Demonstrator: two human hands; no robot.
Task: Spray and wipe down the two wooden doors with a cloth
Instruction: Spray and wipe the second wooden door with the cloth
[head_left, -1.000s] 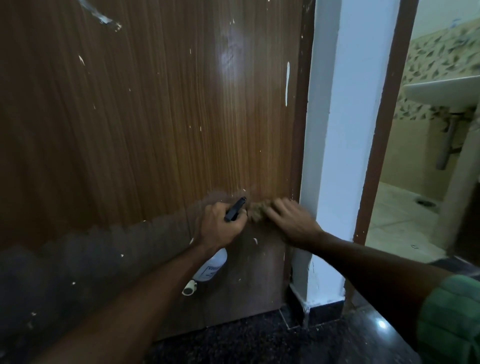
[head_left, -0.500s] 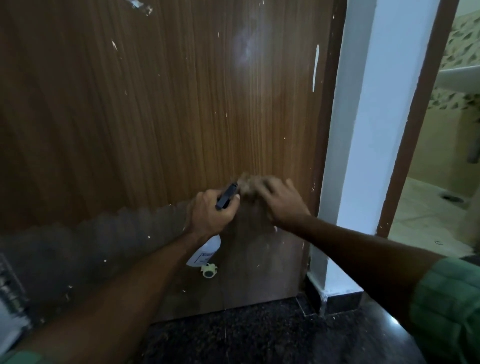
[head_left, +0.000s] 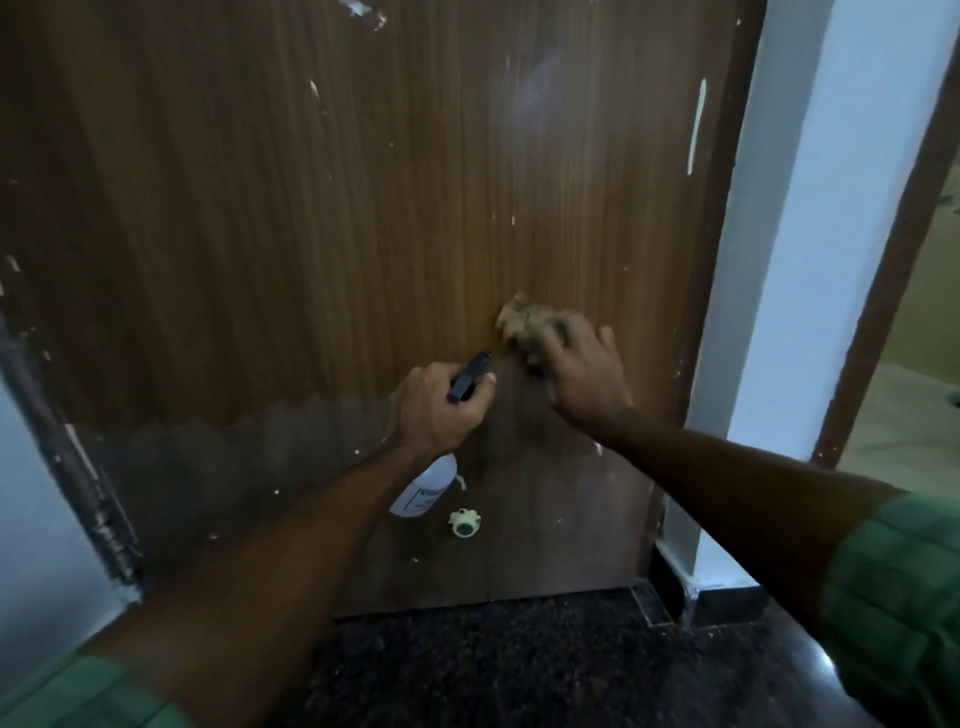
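Observation:
A brown wooden door (head_left: 322, 218) with white paint flecks fills the view; its lower band is darker and greyish. My left hand (head_left: 439, 410) grips a spray bottle (head_left: 423, 491) by its black trigger head, the white body hanging below my fist. My right hand (head_left: 582, 374) presses a crumpled tan cloth (head_left: 519, 322) against the door, just above and right of the left hand. Most of the cloth is hidden under my fingers.
A round pale door stopper (head_left: 464, 523) sits low on the door. A white wall pillar (head_left: 810, 270) stands right of the door, with a second brown frame and a tiled room beyond it. The floor (head_left: 519, 670) is dark speckled stone. A hinge edge (head_left: 78, 457) runs down the left.
My right hand has carried the cloth up and to the right on the door. The left hand with the bottle stays close below it. The view has shifted left and down.

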